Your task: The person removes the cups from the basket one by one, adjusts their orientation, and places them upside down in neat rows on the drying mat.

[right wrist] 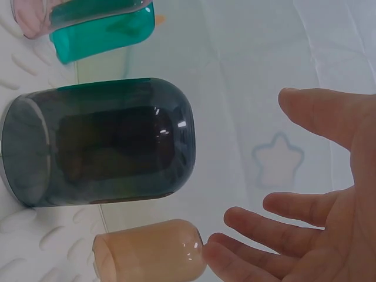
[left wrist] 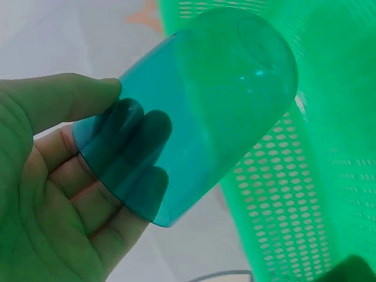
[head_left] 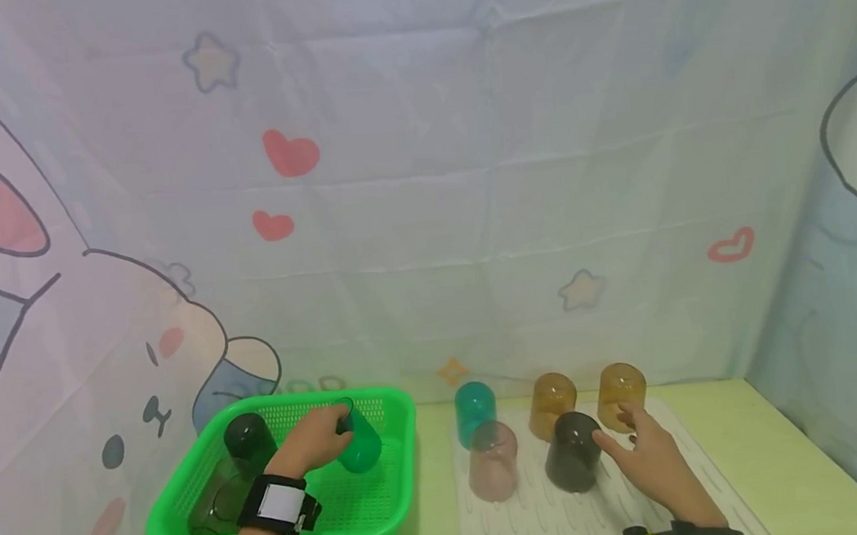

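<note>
Teal cup [left wrist: 194,111] pinched by the left hand [head_left: 320,440] at lower centre-left of the head view, fingers tucked inside the mouth and thumb outside the wall, tilted and held just above the mesh floor of the green basket [head_left: 394,499]. Lifted clear rather than resting, judging by the left wrist view. Beside it in the basket, at lower left: one dark cup [head_left: 248,438] standing mouth down, plus what looks like a clear cup lying near the front wall, too faint to tell for sure.

To the right, on the ribbed white mat [head_left: 532,523] over the pale tabletop [head_left: 793,450]: five cups already standing upside down, namely a second teal cup [head_left: 476,412], a pink cup [head_left: 493,460], a dark smoky cup [head_left: 572,453] and two amber cups [head_left: 552,405] [head_left: 621,385]. Right hand [head_left: 649,450] spread wide, fingers loose, holding nothing, hovering just beside the dark smoky cup and the nearer amber one.

By that count, most of the transfer looks done: five on the mat, one in hand, two or so left in the basket.
</note>
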